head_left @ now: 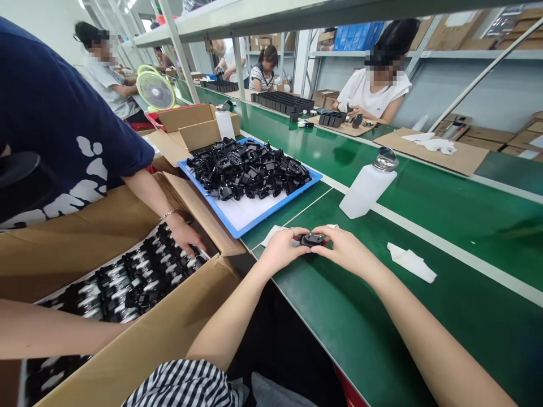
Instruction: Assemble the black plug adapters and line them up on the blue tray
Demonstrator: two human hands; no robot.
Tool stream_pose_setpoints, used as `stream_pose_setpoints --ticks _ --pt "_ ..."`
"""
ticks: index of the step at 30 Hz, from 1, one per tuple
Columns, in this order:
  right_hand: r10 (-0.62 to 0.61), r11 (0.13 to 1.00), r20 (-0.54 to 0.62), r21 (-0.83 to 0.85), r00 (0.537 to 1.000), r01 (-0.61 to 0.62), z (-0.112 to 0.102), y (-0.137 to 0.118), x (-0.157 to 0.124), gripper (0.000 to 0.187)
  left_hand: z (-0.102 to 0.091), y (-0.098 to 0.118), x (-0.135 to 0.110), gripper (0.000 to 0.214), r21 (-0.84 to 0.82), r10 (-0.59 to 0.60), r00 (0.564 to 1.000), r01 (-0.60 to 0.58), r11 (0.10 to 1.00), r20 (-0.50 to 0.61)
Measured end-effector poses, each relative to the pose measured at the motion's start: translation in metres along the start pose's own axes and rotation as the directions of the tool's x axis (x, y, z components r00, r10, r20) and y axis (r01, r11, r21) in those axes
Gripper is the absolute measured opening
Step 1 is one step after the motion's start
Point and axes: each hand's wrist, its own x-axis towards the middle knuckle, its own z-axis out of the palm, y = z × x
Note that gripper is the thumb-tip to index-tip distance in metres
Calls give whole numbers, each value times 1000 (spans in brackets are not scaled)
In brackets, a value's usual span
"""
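Both hands pinch one small black plastic plug part (pixel 312 239) above the green desk (pixel 382 339).

The left hand (pixel 283 247) and the right hand (pixel 344 249) close their fingertips on its two ends. A white folded cloth (pixel 412 263) lies just right of the right hand. Beyond them stands a white plastic bottle with a metal cap (pixel 367 185); farther left, a blue tray heaped with black parts (pixel 250 169). A co-worker's hand (pixel 185 234) reaches into a cardboard box (pixel 169 333) left of the left hand.
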Motion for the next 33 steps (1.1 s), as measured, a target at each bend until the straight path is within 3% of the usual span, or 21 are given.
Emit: stream_pose_setpoints --ticks 6,9,13,16,20,24,30,33 --pt "5 999 9 -39 1000 -5 1 -2 2 19 -3 4 1 33 65 -28 999 26 998 31" --pt "38 997 35 -61 999 -35 -1 -3 3 17 -9 13 6 29 226 -35 995 12 974 99" --pt "135 985 122 -122 983 -121 -5 -5 6 11 -18 36 21 25 527 -147 955 -12 850 259" --pt "173 977 163 -157 971 -148 -10 -8 11 10 -21 52 32 29 632 -219 919 -42 774 329" --pt "182 970 216 -201 959 -139 -14 -12 16 10 -16 65 39 20 658 -306 893 14 752 330" --pt "180 967 216 -217 960 -132 -14 -12 18 6 -12 67 41 14 625 -262 912 8 781 315" --pt "133 978 148 -183 980 -105 -8 -18 11 11 -17 51 39 18 608 -158 925 -92 789 345" --pt "155 982 106 -121 982 -142 -22 -9 3 18 -17 35 33 24 533 -101 955 -67 844 279"
